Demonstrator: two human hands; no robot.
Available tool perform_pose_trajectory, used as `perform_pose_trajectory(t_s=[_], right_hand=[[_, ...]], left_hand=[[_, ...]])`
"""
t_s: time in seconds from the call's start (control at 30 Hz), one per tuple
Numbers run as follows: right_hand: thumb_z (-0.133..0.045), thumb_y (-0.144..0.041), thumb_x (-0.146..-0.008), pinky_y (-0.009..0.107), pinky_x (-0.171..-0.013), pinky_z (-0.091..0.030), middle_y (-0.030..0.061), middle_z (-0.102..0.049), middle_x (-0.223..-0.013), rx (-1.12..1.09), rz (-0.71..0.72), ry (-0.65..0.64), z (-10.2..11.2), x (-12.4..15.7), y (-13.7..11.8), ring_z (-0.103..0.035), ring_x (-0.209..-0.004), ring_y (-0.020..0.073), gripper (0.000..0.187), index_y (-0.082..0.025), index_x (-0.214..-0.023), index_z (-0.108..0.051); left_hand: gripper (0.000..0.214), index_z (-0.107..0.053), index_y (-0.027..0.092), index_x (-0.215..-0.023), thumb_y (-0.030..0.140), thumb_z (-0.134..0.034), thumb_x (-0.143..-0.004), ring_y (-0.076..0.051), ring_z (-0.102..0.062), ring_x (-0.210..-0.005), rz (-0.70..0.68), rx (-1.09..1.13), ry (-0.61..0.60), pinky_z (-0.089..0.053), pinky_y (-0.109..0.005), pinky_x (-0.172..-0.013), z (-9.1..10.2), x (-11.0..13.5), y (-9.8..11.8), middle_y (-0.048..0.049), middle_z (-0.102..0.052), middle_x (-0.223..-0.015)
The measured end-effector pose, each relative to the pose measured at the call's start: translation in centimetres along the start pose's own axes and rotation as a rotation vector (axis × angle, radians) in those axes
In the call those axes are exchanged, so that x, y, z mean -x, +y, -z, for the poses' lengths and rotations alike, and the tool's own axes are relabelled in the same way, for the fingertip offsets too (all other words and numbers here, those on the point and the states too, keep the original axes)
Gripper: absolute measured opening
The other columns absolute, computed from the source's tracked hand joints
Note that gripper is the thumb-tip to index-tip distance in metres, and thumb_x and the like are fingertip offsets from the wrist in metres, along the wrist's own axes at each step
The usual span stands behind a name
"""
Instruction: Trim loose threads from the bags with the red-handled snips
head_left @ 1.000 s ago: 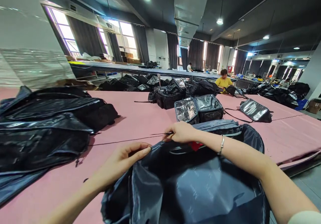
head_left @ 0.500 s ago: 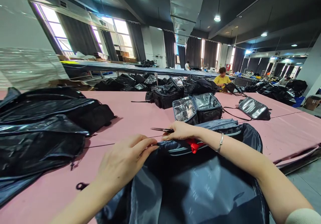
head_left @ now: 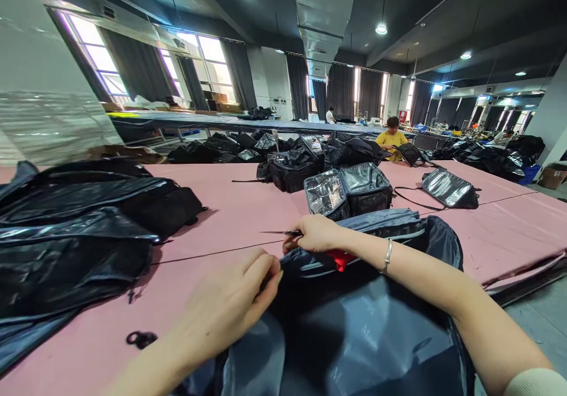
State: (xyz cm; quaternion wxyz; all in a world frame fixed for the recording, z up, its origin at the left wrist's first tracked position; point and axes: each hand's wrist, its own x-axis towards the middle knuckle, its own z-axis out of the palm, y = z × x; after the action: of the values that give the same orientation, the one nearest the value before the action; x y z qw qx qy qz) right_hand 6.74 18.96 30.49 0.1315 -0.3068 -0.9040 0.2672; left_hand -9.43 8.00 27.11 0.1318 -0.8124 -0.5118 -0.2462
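A dark backpack [head_left: 367, 331] lies open in front of me, its grey-blue printed lining showing. My right hand [head_left: 312, 233] is closed on a pair of scissors [head_left: 277, 231], whose thin dark blades point left. Its fingertips are at the bag's upper zipped rim, above a bit of red fabric [head_left: 340, 260]. My left hand [head_left: 239, 283] is beside the rim's left corner, thumb and fingers pinched together. Whatever lies between those fingertips is too small or hidden to make out.
Black bags [head_left: 75, 230] are piled on the pink table [head_left: 230, 207] at left. Beyond my bag stand an open silver-lined cooler bag [head_left: 367, 189] and more black bags [head_left: 292, 168]. A flat silver-faced bag [head_left: 449, 188] lies at right. A person in yellow [head_left: 392, 139] works across the table.
My left hand has drawn slightly down from the bag's rim, its fingers more curled. My right hand has shifted a little left with the scissors, whose blades look closer together.
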Motion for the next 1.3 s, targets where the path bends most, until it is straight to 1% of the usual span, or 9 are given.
perform_pose_trajectory(t_s=[0.1,0.2,0.33,0.43,0.57,0.67,0.93,1.1,1.3], right_hand=[[-0.056,-0.009,-0.085,0.02,-0.066,-0.042,0.0003,-0.074,-0.09,0.066,0.003,0.009,-0.3,0.4,-0.3,-0.067,-0.088,0.0144,0.021,-0.019,-0.093,-0.073],[-0.059,-0.021,-0.088,0.022,-0.068,-0.042,0.002,-0.073,-0.095,0.1,-0.014,0.098,-0.5,0.7,-0.7,-0.066,-0.09,0.0163,0.014,-0.019,-0.097,-0.07],[-0.063,-0.04,-0.088,0.028,-0.074,-0.043,0.0073,-0.069,-0.106,0.197,0.016,0.265,-0.1,1.8,-0.7,-0.063,-0.093,0.0201,0.031,-0.017,-0.108,-0.06],[-0.054,-0.033,-0.094,0.031,-0.076,-0.041,0.0098,-0.067,-0.105,0.454,0.18,0.353,0.9,2.9,0.0,-0.061,-0.094,0.0211,0.023,-0.015,-0.108,-0.057],[-0.051,-0.022,-0.094,0.032,-0.075,-0.036,0.0091,-0.066,-0.098,0.821,0.478,0.326,2.4,3.8,1.1,-0.056,-0.092,0.021,0.014,-0.015,-0.102,-0.059],[-0.044,-0.022,-0.098,0.032,-0.071,-0.031,0.0072,-0.066,-0.092,0.952,0.565,0.307,2.8,3.9,1.4,-0.054,-0.086,0.0194,0.016,-0.017,-0.099,-0.06],[-0.037,-0.02,-0.101,0.031,-0.064,-0.028,0.0045,-0.065,-0.087,1.013,0.677,0.306,1.8,3.4,1.1,-0.051,-0.08,0.0175,0.023,-0.019,-0.098,-0.059],[-0.039,-0.017,-0.1,0.03,-0.064,-0.028,0.0037,-0.063,-0.081,1.015,0.665,0.307,1.3,3.1,0.8,-0.051,-0.079,0.0176,0.021,-0.02,-0.094,-0.059],[-0.043,-0.025,-0.099,0.031,-0.066,-0.029,0.005,-0.066,-0.088,0.963,0.628,0.319,1.2,3.5,1.1,-0.054,-0.081,0.0178,0.019,-0.017,-0.097,-0.06]], left_hand=[[0.022,-0.05,0.023,-0.075,0.038,-0.039,-0.087,-0.015,-0.055,-0.055,0.064,0.159,0.02,-0.04,-0.027,-0.053,0.0,0.6,-0.3,0.0005,-0.059,-0.069],[0.021,-0.049,0.024,-0.077,0.041,-0.039,-0.087,-0.017,-0.057,-0.06,0.106,0.198,0.042,-0.041,-0.028,-0.058,-0.2,0.9,-1.2,0.0005,-0.06,-0.071],[0.025,-0.049,0.024,-0.078,0.045,-0.039,-0.087,-0.018,-0.055,-0.059,0.149,0.216,0.014,-0.04,-0.03,-0.059,-0.7,0.7,-2.4,-0.0006,-0.06,-0.073],[0.027,-0.048,0.023,-0.078,0.048,-0.039,-0.085,-0.017,-0.054,-0.057,0.178,0.231,-0.026,-0.04,-0.029,-0.057,-0.5,0.3,-2.6,-0.0008,-0.06,-0.072],[0.026,-0.047,0.023,-0.076,0.046,-0.037,-0.083,-0.017,-0.053,-0.057,0.22,0.223,-0.055,-0.04,-0.03,-0.056,0.2,-0.3,-1.8,-0.0011,-0.058,-0.07],[0.026,-0.047,0.023,-0.075,0.045,-0.037,-0.082,-0.018,-0.053,-0.057,0.226,0.221,-0.063,-0.04,-0.03,-0.057,0.7,-0.5,-1.3,-0.0017,-0.058,-0.069],[0.025,-0.047,0.022,-0.075,0.043,-0.035,-0.082,-0.018,-0.053,-0.058,0.207,0.191,-0.073,-0.038,-0.032,-0.058,0.4,-0.3,-1.5,-0.0029,-0.059,-0.072],[0.026,-0.047,0.023,-0.076,0.043,-0.033,-0.084,-0.019,-0.053,-0.06,0.158,0.179,-0.042,-0.039,-0.033,-0.059,0.1,0.0,-1.8,-0.003,-0.058,-0.074],[0.029,-0.046,0.023,-0.082,0.052,-0.045,-0.083,-0.021,-0.061,-0.077,0.354,0.491,0.093,-0.048,-0.033,-0.072,1.3,1.0,-1.2,-0.0048,-0.065,-0.078]])
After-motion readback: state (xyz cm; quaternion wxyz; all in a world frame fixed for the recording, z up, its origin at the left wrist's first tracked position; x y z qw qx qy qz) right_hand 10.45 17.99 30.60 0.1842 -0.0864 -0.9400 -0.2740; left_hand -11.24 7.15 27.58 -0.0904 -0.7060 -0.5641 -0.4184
